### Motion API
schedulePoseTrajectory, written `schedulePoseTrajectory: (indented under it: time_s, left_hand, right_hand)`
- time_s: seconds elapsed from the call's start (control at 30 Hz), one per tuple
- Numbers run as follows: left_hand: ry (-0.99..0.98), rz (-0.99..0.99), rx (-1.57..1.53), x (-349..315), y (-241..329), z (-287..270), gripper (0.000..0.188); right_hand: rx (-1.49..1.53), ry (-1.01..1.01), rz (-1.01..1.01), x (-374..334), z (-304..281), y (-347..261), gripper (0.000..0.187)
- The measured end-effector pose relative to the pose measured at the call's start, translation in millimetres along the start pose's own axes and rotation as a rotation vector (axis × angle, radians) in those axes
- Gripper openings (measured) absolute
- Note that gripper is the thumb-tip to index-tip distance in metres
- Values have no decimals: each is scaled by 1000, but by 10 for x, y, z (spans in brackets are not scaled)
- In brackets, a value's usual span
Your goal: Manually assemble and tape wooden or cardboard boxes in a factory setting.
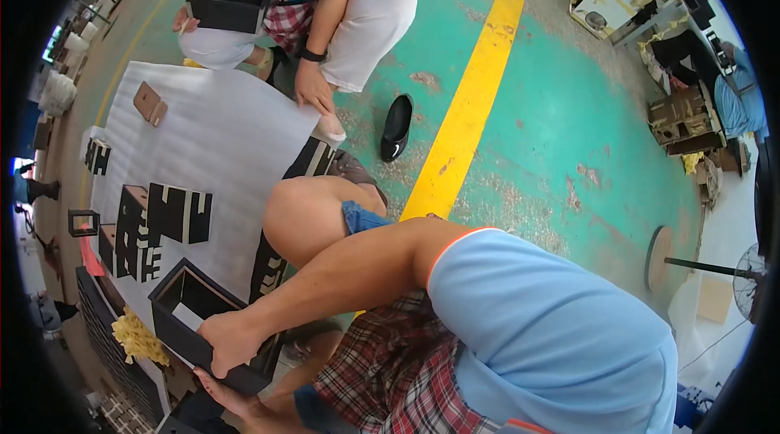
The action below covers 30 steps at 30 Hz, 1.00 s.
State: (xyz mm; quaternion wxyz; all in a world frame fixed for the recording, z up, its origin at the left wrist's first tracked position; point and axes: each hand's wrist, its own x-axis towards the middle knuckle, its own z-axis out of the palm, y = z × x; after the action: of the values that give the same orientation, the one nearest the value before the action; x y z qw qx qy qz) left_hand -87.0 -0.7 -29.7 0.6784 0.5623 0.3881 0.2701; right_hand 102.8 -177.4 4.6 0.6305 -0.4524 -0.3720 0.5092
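A black open-topped box (175, 335) tilts at the lower left, with a white piece (188, 317) lying inside. My right hand (231, 340) is closed over the side wall of this box; its fingertips are partly hidden. Under the box's near end, my left hand (226, 398) holds it from below, and most of its fingers are out of sight. Just beyond stand black boxes with pale strips (180, 213), on a white foam sheet (236, 121).
Opposite me a co-worker's hand (185, 21) holds another black box (231, 2). A brown piece (150, 104) lies on the sheet. Yellow crumpled material (138, 336) sits beside my box. A black shoe (396, 128) rests on the green floor near a yellow line (467, 113).
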Motion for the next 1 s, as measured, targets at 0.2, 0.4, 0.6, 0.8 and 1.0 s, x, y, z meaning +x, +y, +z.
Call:
schedulePoseTrajectory:
  time_s: [0.2, 0.4, 0.6, 0.8, 1.0]
  left_hand:
    - [-21, 49, 32, -34, 66, 114, 60]
    - [-146, 179, 65, 48, -18, -82, 46]
    - [-458, 278, 267, -4, -131, -170, 15]
    - [-410, 288, 789, -387, 5, 337, 5]
    - [-392, 215, 835, -463, 202, 660, 22]
  right_hand:
    - [5, 98, -74, 36, 1, 73, 40]
    - [128, 146, -226, 21, -108, 25, 44]
    - [185, 283, -173, -113, -414, -109, 47]
    - [-46, 365, -9, -137, -490, -110, 61]
    - [232, 482, 272, -90, -673, -67, 62]
